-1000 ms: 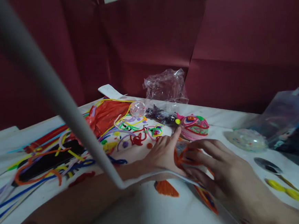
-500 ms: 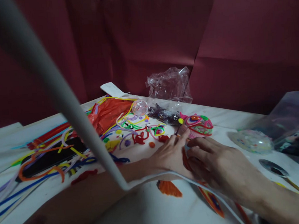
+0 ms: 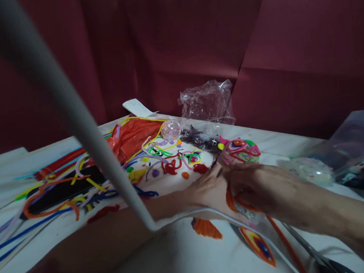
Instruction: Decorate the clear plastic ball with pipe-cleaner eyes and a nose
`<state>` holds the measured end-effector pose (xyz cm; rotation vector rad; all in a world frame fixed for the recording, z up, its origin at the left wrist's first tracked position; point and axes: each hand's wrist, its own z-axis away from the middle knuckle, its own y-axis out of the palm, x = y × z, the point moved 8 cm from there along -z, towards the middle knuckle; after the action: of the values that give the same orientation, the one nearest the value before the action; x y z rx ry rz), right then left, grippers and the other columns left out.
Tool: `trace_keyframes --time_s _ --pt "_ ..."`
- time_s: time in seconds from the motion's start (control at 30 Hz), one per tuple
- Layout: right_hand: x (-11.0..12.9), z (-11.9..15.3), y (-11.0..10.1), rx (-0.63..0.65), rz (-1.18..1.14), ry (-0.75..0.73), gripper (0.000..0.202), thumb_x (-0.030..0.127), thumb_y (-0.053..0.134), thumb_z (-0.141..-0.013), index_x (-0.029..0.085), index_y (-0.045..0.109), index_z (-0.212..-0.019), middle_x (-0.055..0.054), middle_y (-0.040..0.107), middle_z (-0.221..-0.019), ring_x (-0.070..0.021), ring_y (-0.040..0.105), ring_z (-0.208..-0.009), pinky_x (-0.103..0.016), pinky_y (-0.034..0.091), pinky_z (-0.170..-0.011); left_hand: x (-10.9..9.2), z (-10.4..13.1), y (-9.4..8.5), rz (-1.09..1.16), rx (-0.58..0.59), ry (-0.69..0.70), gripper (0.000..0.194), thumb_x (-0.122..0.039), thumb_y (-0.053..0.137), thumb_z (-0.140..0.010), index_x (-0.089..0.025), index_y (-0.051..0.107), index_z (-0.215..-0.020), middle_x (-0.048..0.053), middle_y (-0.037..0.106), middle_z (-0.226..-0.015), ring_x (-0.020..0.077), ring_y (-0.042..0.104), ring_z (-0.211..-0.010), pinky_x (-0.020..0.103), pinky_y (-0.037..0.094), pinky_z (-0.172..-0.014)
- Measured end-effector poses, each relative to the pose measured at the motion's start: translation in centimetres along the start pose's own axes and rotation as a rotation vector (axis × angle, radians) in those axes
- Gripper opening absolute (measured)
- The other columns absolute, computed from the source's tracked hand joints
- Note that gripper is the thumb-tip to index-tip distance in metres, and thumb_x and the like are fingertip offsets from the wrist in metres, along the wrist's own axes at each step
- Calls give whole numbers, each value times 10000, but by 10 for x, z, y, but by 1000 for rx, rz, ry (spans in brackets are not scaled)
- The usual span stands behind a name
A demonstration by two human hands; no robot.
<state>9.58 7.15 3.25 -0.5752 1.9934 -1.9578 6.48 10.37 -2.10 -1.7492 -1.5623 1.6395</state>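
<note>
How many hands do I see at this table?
2: the left hand, at the picture's centre, and the right hand, just right of it, both at the orange-trimmed piece.

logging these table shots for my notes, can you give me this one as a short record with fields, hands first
left hand: left hand against an orange-trimmed piece, grip unclear
right hand: right hand curled over the same piece, fingertips hidden
near side: orange fan-shaped piece, eye-shaped piece, scissors partly out of frame
beyond hands: pink-trimmed ball, clear ball
left area: red plastic bag, colored fuzzy stems
backdrop: dark red sheeting
</note>
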Motion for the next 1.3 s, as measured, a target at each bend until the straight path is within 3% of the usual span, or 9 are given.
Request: trace_keyframes --time_s 0.23,0.4,0.53,0.77,0.9,1.17,1.3 --pt "-1 -2 6 44 -7 28 232 -26 490 -694 192 568 -682 -14 610 -771 -156 553 -644 -221 388 -561 -2 2 1 15 -16 22 999 -548 715 -509 -249 273 -1354 115 416 -1252 335 393 -1215 471 383 -989" --pt "9 -4 1 -35 -73 -113 245 -19 439 -691 195 552 -650 -28 615 -795 -167 558 -701 -230 401 -606 1 -1 0 -9 -15 -14 963 -563 710 -514 -168 351 -1315 151 457 -1209 337 440 -1164 471 404 -969" --pt "13 -3 -1 -50 -96 -179 244 -5 447 -717 190 563 -629 -29 604 -764 -177 553 -713 -237 415 -625 -4 -2 0 20 -2 86 974 -570 728 -487 -195 378 -1315 103 438 -1278 341 324 -1263 442 306 -1058" --pt "9 -4 10 128 23 -70 209 -1 521 -720 186 614 -700 -48 607 -860 -201 561 -825 -244 420 -722 4 1 6 28 22 26 1016 -623 692 -514 -249 275 -1362 114 396 -1298 293 350 -1248 451 355 -1015" --pt "11 -4 11 158 37 -55 195 -14 537 -723 166 574 -657 -64 605 -875 -199 547 -826 -248 401 -721 4 -1 4 60 -9 50 1056 -607 719 -481 -246 265 -1364 114 410 -1293 277 348 -1253 431 335 -1036" --pt "7 6 5 44 -293 -135 161 81 457 -788 176 562 -712 -30 573 -771 -172 524 -726 -242 402 -652 -3 -4 2 115 44 124 1020 -524 770 -442 -231 348 -1323 85 438 -1261 265 395 -1203 383 335 -1036" --pt "3 11 7 81 -400 -87 134 102 485 -797 185 542 -709 -12 573 -788 -160 521 -717 -236 405 -649 -9 -3 0 144 61 179 1028 -490 769 -446 -206 324 -1328 75 419 -1292 259 396 -1203 344 325 -1037"
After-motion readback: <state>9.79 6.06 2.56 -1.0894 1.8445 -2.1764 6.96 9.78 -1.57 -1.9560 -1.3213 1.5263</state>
